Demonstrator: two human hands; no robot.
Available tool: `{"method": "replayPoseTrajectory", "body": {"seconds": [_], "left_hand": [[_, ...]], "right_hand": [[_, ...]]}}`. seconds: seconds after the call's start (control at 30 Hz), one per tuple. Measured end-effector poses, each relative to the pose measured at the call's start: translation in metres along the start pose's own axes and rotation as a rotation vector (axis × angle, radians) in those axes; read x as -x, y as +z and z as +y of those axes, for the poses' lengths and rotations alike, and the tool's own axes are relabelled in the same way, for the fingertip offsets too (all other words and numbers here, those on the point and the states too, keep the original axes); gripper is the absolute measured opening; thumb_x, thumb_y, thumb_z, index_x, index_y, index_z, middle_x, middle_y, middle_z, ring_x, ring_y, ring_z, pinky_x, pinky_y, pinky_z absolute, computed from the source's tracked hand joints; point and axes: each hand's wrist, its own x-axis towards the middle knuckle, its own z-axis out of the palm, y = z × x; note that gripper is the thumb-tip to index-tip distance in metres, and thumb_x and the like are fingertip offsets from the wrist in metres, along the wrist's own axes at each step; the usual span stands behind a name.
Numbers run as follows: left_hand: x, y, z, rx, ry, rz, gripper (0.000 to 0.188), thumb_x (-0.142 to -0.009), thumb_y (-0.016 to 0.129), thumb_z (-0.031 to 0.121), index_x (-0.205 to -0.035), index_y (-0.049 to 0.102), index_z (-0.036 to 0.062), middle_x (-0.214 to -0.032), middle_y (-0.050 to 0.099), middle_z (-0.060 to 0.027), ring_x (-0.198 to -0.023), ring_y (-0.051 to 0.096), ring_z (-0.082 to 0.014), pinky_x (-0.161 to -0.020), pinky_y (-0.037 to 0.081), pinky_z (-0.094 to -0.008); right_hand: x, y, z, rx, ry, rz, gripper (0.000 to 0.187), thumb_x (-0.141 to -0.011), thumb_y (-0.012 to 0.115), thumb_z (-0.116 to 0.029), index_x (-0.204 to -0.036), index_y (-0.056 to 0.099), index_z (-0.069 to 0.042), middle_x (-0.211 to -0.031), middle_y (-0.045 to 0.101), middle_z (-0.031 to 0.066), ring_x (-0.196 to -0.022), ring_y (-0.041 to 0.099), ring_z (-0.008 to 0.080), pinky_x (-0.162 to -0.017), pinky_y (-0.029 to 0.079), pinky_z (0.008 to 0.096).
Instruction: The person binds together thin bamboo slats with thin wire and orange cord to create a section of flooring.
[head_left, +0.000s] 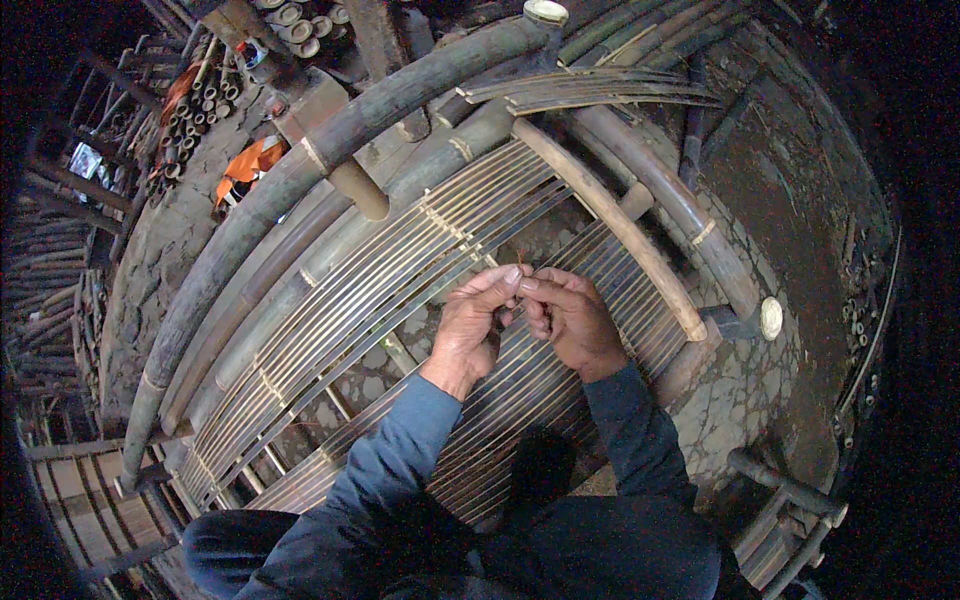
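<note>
My left hand (468, 328) and my right hand (577, 322) meet fingertip to fingertip over a bamboo bench, both closed in a pinch. A thin reddish strand (520, 257) sticks up between the thumbs; most of it is hidden by the fingers. Beneath lies the bench's seat of narrow pale bamboo slats (350, 262), running lengthwise. A gap between the slats, near my left wrist, shows a crosspiece (398, 353) and the ground below. Beyond my right hand, a smooth light bar (622, 225) crosses the slat ends.
A thick bamboo rail (255, 200) curves along the far side of the bench. Loose split strips (600, 90) lie across the bench's upper end. Cut bamboo poles (195, 120) are stacked at the far left, near an orange item (250, 165). A low bamboo frame (790, 490) stands at the lower right.
</note>
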Motion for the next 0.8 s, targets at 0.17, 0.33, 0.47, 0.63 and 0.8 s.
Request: {"method": "replayPoseTrajectory", "body": {"seconds": [0.17, 0.33, 0.47, 0.63, 0.8], "left_hand": [[-0.001, 0.001, -0.004, -0.039, 0.045, 0.013, 0.016, -0.091, 0.074, 0.021, -0.100, 0.075, 0.0084, -0.086, 0.070, 0.0041, -0.073, 0.048, -0.0060, -0.068, 0.036, -0.0226], [-0.001, 0.002, -0.011, -0.082, 0.130, 0.010, 0.010, -0.094, 0.067, 0.016, -0.092, 0.071, 0.0066, -0.084, 0.070, -0.0010, -0.077, 0.058, -0.0104, -0.074, 0.044, -0.0268], [0.002, 0.004, -0.009, 0.026, 0.107, 0.000, 0.009, -0.092, 0.068, 0.009, -0.096, 0.072, 0.0019, -0.088, 0.071, -0.0018, -0.079, 0.059, -0.0081, -0.078, 0.046, -0.0245], [0.004, 0.002, -0.008, -0.074, 0.094, -0.026, 0.010, -0.093, 0.068, 0.008, -0.097, 0.072, -0.0002, -0.092, 0.072, -0.0048, -0.084, 0.063, -0.0092, -0.081, 0.049, -0.0246], [0.010, 0.006, -0.004, -0.140, 0.074, -0.019, 0.009, -0.092, 0.068, 0.009, -0.096, 0.072, 0.0018, -0.092, 0.072, -0.0033, -0.083, 0.063, -0.0097, -0.079, 0.048, -0.0249]], "right_hand": [[0.004, -0.009, 0.001, -0.019, 0.050, -0.057, 0.015, -0.093, 0.065, -0.020, -0.087, 0.063, -0.006, -0.063, 0.051, -0.0015, -0.053, 0.044, 0.0077, -0.048, 0.035, 0.0232], [0.008, -0.010, 0.009, 0.012, 0.051, -0.045, 0.014, -0.094, 0.065, -0.018, -0.095, 0.064, -0.004, -0.068, 0.056, -0.0008, -0.057, 0.049, 0.0081, -0.053, 0.039, 0.0233], [0.006, -0.004, 0.014, 0.230, -0.287, 0.106, 0.021, -0.093, 0.066, -0.015, -0.107, 0.066, 0.000, -0.083, 0.067, 0.0017, -0.075, 0.060, 0.0101, -0.072, 0.049, 0.0246], [0.009, -0.014, 0.008, 0.212, -0.359, 0.026, 0.026, -0.090, 0.069, -0.012, -0.113, 0.069, 0.001, -0.099, 0.072, 0.0047, -0.093, 0.063, 0.0117, -0.090, 0.049, 0.0274], [0.006, -0.023, 0.013, 0.235, -0.362, 0.024, 0.021, -0.089, 0.070, -0.009, -0.107, 0.072, 0.001, -0.099, 0.072, 0.0047, -0.092, 0.063, 0.0110, -0.087, 0.049, 0.0265]]}}
